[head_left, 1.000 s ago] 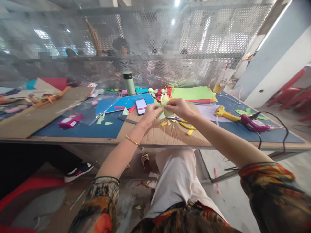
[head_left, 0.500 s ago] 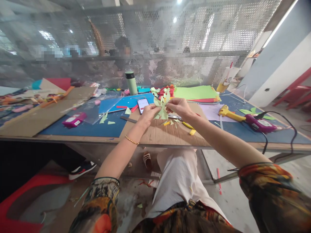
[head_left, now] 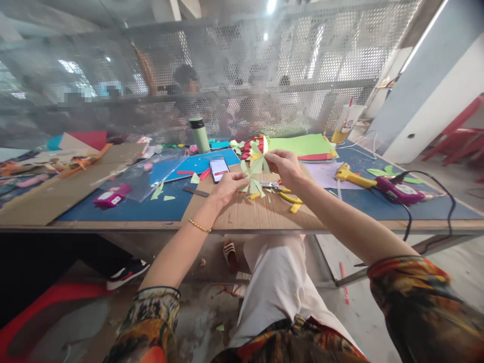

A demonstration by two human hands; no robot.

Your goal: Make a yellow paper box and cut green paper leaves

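A pale green paper flower with pointed petals is held up over the cardboard sheet. My right hand pinches it at its upper right edge. My left hand is closed at its lower left, thumb and fingertips against a petal. Under the flower lie small green and yellow paper scraps. Pliers with yellow handles rest just right of it, with the metal blades of scissors close by. Left of the flower a phone with a lit screen leans near my left fingers.
A yellow glue gun with a purple power unit and black cable lies at right. Another purple unit sits at left by a clear plastic sheet. Farther back stand a green bottle and a drink cup, before a perforated metal screen.
The paper has turned and risen slightly, its petals now spread out. My left hand has shifted a little lower, and my right hand is at the flower's upper side. The view tilted slightly.
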